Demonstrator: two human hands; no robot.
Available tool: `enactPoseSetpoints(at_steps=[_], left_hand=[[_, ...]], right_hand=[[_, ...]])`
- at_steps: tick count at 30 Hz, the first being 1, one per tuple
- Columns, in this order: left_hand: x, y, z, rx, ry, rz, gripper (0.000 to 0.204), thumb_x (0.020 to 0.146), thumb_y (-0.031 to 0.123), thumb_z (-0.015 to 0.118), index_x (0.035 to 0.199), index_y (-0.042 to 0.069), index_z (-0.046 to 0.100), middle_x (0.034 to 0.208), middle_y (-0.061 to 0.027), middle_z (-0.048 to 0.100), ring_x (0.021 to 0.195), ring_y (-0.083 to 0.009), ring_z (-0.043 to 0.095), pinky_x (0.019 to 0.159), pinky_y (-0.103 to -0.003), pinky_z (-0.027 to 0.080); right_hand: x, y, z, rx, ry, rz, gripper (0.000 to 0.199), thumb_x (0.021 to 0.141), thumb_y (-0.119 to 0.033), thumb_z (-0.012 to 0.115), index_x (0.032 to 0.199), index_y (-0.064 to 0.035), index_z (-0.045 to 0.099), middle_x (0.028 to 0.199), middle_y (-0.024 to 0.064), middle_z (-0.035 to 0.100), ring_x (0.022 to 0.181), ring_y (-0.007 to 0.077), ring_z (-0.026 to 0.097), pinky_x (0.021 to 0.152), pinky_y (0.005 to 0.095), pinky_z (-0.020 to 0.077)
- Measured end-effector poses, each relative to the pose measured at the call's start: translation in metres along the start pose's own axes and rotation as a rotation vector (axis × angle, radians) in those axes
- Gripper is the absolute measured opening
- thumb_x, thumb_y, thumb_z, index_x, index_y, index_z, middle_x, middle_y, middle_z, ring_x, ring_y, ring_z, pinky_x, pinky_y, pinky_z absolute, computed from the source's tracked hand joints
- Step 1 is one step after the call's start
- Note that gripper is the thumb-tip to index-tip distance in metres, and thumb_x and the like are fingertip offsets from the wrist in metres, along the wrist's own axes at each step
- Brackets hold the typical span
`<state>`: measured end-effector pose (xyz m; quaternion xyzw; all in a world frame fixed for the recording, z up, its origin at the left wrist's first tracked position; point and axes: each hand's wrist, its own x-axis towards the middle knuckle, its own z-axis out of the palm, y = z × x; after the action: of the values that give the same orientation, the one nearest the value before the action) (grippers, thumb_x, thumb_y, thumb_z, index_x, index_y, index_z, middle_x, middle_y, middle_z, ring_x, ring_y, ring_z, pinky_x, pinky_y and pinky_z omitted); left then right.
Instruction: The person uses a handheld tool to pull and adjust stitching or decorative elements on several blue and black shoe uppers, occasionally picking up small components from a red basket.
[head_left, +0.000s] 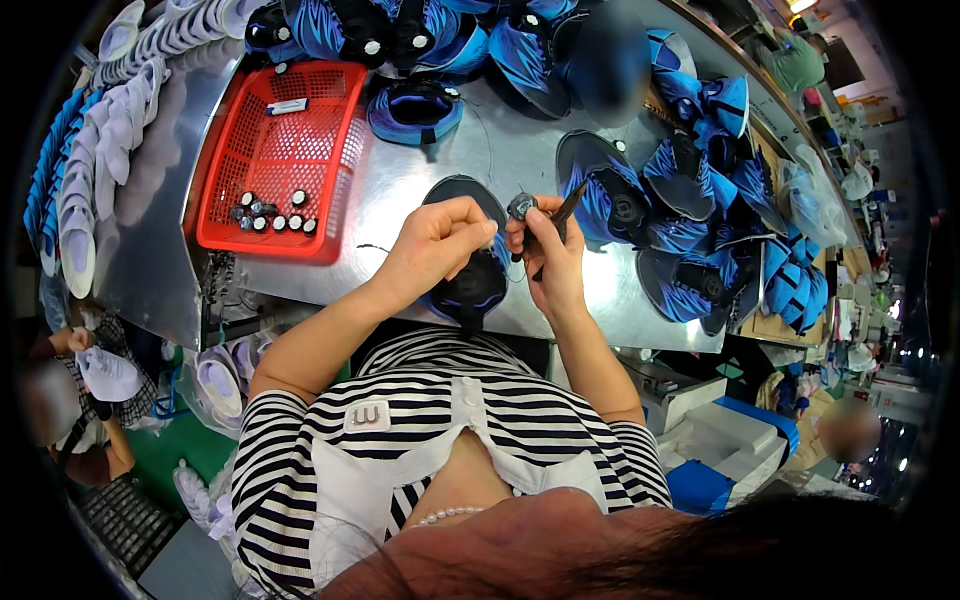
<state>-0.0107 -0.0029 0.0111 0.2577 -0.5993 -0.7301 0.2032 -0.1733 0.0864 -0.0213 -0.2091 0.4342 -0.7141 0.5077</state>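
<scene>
In my right hand (pixel 552 262) I grip a small round dark dial (pixel 521 206) between thumb and fingertips. A dark pointed hand tool (pixel 570 204) is tucked in the same hand, its tip slanting up and right. My left hand (pixel 440 248) is closed in a pinch just left of the dial; what sits between its fingertips is too small to make out. A thin dark cord hangs below my right hand. Beneath both hands, a black and blue shoe upper (pixel 468 285) lies on the metal table (pixel 400 180), partly covered by my left hand.
A red plastic basket (pixel 330 240) at left holds several small round dials (pixel 283 224) and a white tube (pixel 287 106). Blue and black shoe uppers (pixel 690 265) crowd the right and far side. White shoe parts (pixel 115 140) line the left. Another person (pixel 75 410) sits at lower left.
</scene>
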Motion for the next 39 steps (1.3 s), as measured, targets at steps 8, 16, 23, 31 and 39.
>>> enactPoseSetpoints(at_steps=[8,16,23,31,39], left_hand=[[-0.003,-0.011,0.002,-0.029,0.015,0.010,0.016,0.089,0.012,0.059,0.077,0.002,0.059,0.062,0.0012,0.056,0.050,-0.0039,0.050,0.047,-0.019,0.033],[0.003,-0.014,0.004,0.033,0.060,0.044,0.016,0.089,0.012,0.058,0.076,0.002,0.057,0.055,0.0019,0.052,0.050,-0.0037,0.048,0.049,-0.020,0.034],[-0.004,-0.012,0.001,0.020,0.029,0.045,0.016,0.089,0.012,0.058,0.076,0.002,0.057,0.057,0.0014,0.053,0.050,-0.0039,0.048,0.049,-0.020,0.034],[0.001,-0.019,-0.002,0.036,-0.021,-0.011,0.014,0.089,0.011,0.060,0.079,0.001,0.060,0.061,-0.0003,0.057,0.052,-0.0047,0.052,0.050,-0.019,0.036],[0.005,-0.026,-0.004,0.093,-0.017,0.050,0.017,0.092,0.014,0.060,0.100,-0.001,0.060,0.068,-0.0026,0.065,0.066,-0.0075,0.059,0.064,-0.021,0.044]], right_hand=[[0.001,0.002,-0.007,0.168,-0.049,0.092,0.016,0.094,-0.012,0.056,0.105,-0.0018,0.054,0.085,0.0112,0.060,0.073,0.0156,0.054,0.067,0.0299,0.0446],[-0.004,0.006,-0.006,0.125,-0.096,0.119,0.016,0.093,-0.011,0.057,0.105,-0.0010,0.053,0.084,0.0112,0.061,0.071,0.0157,0.055,0.065,0.0297,0.0451],[-0.001,0.006,-0.010,0.208,-0.030,0.087,0.015,0.094,-0.011,0.056,0.104,-0.0010,0.052,0.084,0.0110,0.061,0.072,0.0157,0.054,0.065,0.0299,0.0449],[-0.002,0.010,-0.012,0.183,-0.071,0.126,0.014,0.093,-0.010,0.057,0.104,-0.0018,0.052,0.084,0.0111,0.062,0.071,0.0151,0.054,0.065,0.0297,0.0453],[-0.010,-0.003,-0.009,-0.453,-0.150,0.028,0.021,0.091,-0.015,0.064,0.107,-0.0008,0.060,0.083,0.0011,0.060,0.075,0.0087,0.055,0.070,0.0217,0.0453]])
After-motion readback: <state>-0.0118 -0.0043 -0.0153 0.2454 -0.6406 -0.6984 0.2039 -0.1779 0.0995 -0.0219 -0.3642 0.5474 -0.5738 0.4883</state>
